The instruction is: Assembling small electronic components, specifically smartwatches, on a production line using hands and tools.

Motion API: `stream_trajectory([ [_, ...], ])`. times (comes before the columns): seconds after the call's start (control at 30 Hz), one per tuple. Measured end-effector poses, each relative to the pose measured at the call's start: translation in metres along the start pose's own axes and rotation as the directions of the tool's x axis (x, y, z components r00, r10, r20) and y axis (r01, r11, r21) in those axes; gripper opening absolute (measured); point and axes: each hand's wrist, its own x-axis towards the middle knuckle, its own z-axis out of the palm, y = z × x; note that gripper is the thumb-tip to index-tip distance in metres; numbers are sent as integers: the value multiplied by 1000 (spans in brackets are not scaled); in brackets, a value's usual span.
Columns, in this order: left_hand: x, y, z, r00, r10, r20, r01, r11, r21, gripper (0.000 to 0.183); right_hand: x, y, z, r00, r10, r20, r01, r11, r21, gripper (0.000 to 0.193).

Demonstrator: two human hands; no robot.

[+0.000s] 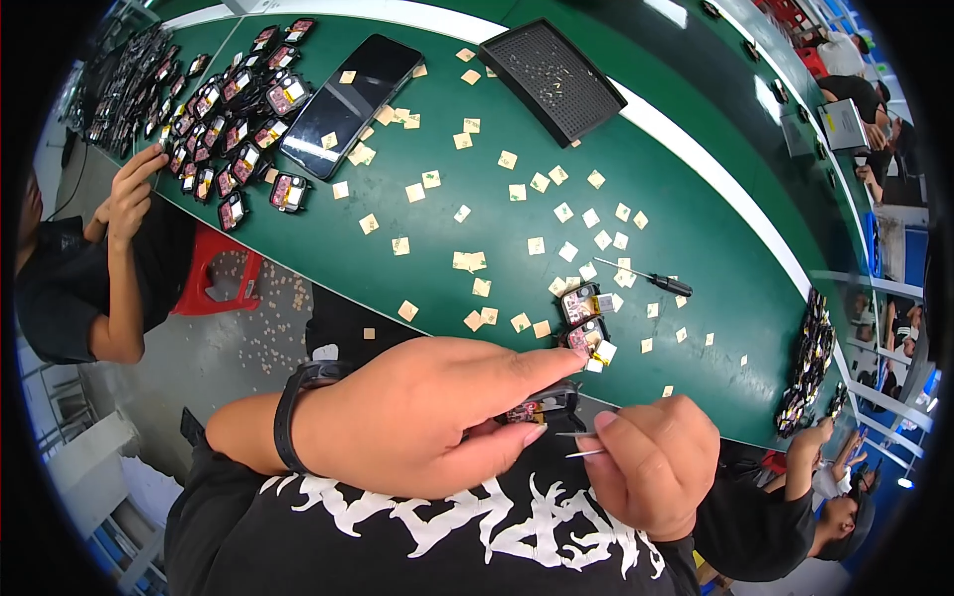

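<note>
From afar, I have the left hand [437,412] pinching a small black unit [547,405] between thumb and fingers; to its right, the right hand [656,462] grips tweezers [582,454]. I'd judge the unit light, stiff, fragile: hold its casing edges.

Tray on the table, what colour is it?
The tray is black; it shows best in the head view.

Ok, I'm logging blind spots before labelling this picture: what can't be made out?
All in the head view:
Held device: partly hidden by the left hand around it.
Tweezers: rear end hidden by the right hand.
Bits in the tray: too small to identify.
Far-left heap: too small and dark to count its pieces.
Left co-worker: cut off by the dark lens rim.
</note>
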Motion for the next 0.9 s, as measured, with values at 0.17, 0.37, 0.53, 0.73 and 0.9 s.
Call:
stream_trajectory([
  [0.17, 0, -11, 0, 999, 32, 21, -33, 999, 32, 48, -8, 4, 4, 982, 184, -54, -169, 964, 206, 31],
  [0.37, -4, -15, -1, 977, -134, 164, 159, 976, -150, 37, -16, 3, 16, 907, 420, -33, -401, 884, 239, 21],
  [0.53, -2, -16, -5, 922, -279, 268, 354, 889, -292, 32, -30, 11, 30, 837, 547, -32, -525, 818, 234, 16],
  [0.73, -5, -30, -4, 741, -467, 483, 671, 505, -542, 40, -24, 7, 34, 775, 627, 74, -618, 728, 298, 18],
  [0.9, -10, -33, -4, 738, -467, 487, 673, 456, -582, 42, -18, 8, 29, 886, 453, 95, -455, 815, 358, 21],
])
